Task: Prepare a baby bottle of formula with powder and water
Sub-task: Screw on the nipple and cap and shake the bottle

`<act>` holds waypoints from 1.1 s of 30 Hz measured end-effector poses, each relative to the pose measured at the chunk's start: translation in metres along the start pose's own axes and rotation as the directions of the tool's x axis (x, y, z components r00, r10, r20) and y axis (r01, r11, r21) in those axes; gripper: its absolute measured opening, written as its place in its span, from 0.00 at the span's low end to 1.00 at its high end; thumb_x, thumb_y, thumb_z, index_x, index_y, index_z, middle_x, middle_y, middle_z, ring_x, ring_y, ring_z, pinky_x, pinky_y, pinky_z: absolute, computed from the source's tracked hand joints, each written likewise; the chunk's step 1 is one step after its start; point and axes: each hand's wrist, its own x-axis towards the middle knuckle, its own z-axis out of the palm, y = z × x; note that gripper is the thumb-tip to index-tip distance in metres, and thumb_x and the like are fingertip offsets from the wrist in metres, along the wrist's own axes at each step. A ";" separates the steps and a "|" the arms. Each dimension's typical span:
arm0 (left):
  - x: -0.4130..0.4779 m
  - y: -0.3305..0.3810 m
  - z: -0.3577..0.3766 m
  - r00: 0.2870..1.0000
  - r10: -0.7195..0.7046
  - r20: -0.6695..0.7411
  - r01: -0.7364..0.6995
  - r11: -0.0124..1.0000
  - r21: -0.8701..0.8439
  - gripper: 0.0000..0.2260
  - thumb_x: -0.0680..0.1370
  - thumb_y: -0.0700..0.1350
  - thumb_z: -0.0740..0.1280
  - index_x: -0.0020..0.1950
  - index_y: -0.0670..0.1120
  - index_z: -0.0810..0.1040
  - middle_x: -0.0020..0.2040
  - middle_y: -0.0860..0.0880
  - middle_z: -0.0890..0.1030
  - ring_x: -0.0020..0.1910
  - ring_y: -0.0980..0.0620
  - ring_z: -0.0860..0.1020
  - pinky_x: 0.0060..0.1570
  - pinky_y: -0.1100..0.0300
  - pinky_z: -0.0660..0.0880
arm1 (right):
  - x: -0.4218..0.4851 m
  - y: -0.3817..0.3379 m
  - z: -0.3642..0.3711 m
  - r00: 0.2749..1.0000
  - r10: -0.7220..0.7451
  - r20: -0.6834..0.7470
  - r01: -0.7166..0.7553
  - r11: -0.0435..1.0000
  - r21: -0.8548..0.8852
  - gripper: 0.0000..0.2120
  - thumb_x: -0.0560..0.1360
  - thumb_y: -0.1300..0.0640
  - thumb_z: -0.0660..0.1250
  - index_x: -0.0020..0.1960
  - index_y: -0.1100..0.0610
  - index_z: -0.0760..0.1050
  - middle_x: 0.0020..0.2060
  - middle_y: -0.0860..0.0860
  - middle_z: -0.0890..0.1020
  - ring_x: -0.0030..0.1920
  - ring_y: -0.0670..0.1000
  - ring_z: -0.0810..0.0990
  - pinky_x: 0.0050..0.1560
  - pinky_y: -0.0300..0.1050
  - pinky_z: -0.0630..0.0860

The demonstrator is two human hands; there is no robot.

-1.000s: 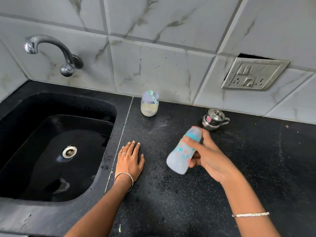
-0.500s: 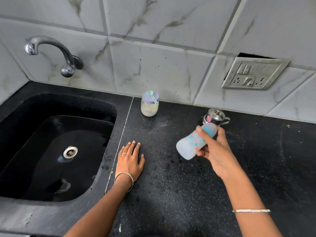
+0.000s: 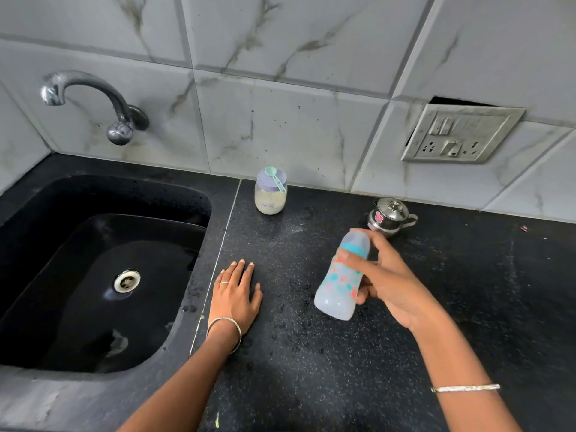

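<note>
Baby bottle (image 3: 341,275): centre-right of the frame, held tilted, its teal collar and cap toward the top and its base toward the lower left; pale translucent body with teal and red print. It looks lifted off the worktop, though the view from above does not settle this. Contents cannot be told.
Right hand (image 3: 389,285): fingers and thumb curled round the bottle, index finger laid across its neck just below the collar.
Left hand (image 3: 235,297): flat, palm down on the worktop, fingers straight and together, holding nothing; left of the bottle and apart from it, just beside the sink edge.
Worktop (image 3: 343,369): black speckled stone, filling the lower right.
Powder jar (image 3: 270,201): upper centre, upright against the wall, purple lid on, pale powder inside.
Scoop (image 3: 276,179): teal, lying on the jar's lid.
Steel pot (image 3: 389,213): small, lidded, with a handle, right behind the bottle's cap.
Sink (image 3: 31,397): black basin, left half of the frame.
Tap (image 3: 93,95): chrome, wall-mounted, upper left.
Socket plate (image 3: 458,134): upper right, on the tiled wall.
Bangles: one on each wrist.
</note>
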 end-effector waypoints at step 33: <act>0.000 0.002 -0.003 1.000 -0.013 0.014 0.013 1.000 -0.027 0.24 0.82 0.53 0.62 0.77 0.45 0.69 0.77 0.43 0.69 0.78 0.43 0.64 0.79 0.47 0.57 | 0.006 -0.005 0.005 0.963 -0.120 -0.243 0.171 0.965 0.199 0.24 0.73 0.45 0.77 0.65 0.42 0.73 0.54 0.57 0.82 0.37 0.44 0.84 0.27 0.41 0.75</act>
